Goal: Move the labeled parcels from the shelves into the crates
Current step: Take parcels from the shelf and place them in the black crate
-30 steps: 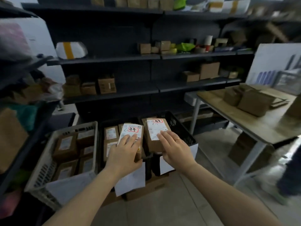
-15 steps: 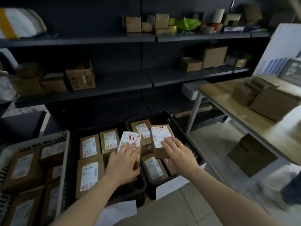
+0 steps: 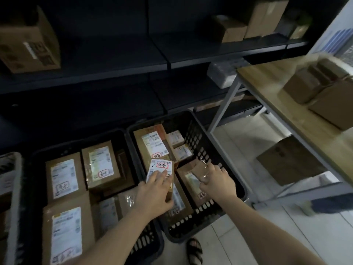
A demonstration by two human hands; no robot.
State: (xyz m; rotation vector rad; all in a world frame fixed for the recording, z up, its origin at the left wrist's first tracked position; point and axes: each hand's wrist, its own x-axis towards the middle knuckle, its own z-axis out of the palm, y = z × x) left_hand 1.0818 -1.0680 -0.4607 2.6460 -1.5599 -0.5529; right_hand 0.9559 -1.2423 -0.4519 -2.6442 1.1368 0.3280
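My left hand (image 3: 155,194) grips a small brown parcel with a white label and red stamp (image 3: 160,167), held over the left edge of the right black crate (image 3: 205,148). My right hand (image 3: 214,180) holds a second brown parcel (image 3: 199,170), tilted, low inside that same crate above other labeled parcels (image 3: 153,143). The middle black crate (image 3: 122,134) to the left holds several labeled boxes (image 3: 100,165). Dark shelves (image 3: 166,61) behind carry a few cardboard boxes (image 3: 28,43).
A light crate (image 3: 16,188) sits at the far left. A wooden table (image 3: 282,104) on metal legs stands to the right with boxes on top and a box (image 3: 288,161) beneath. My sandalled foot (image 3: 193,251) is on the tiled floor by the crate.
The view has dipped closer to the crates. Both hands have lowered their parcels; the right one has turned its parcel and brought it down into the right crate.
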